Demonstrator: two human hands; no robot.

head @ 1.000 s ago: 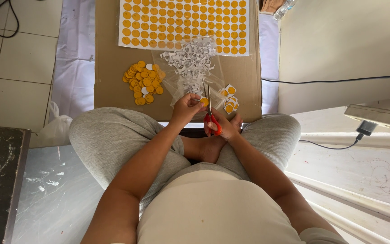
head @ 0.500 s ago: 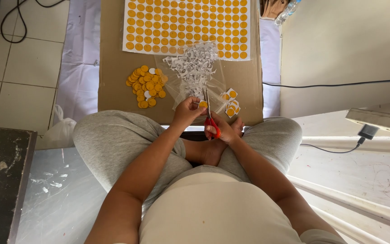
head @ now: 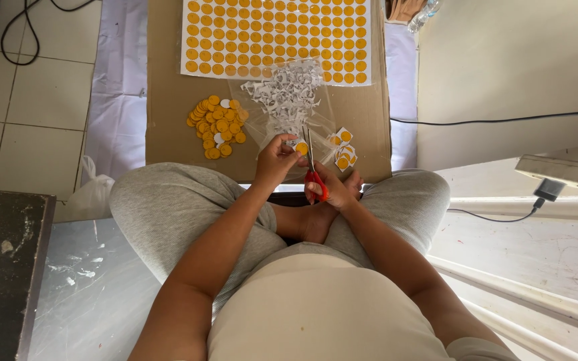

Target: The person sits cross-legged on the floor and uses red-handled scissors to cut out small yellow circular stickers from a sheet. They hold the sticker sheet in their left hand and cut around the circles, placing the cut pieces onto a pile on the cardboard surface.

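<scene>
Closest, the right hand (head: 334,190) clenches red scissors (head: 312,170); the left hand (head: 277,159) pinches a disc (head: 301,148) at the blades. Left of that grip lies the cut pile (head: 217,126), right a few squares (head: 342,148); beyond, scraps (head: 287,93) and a mostly uncut sheet (head: 275,33).

Counts of things on and around the cardboard

One printed sheet of orange circles (head: 275,30), with fifteen circles in its bottom row; how many rows it has in all cannot be told, since it runs off the top edge. One heap of cut orange discs (head: 216,125), too overlapped to count. One pile of white paper scraps (head: 287,93). About four square-cut pieces (head: 342,148). One pair of red-handled scissors (head: 312,168). Two hands: left hand (head: 277,159), right hand (head: 333,192). One cardboard sheet (head: 168,80). Three cables.
</scene>
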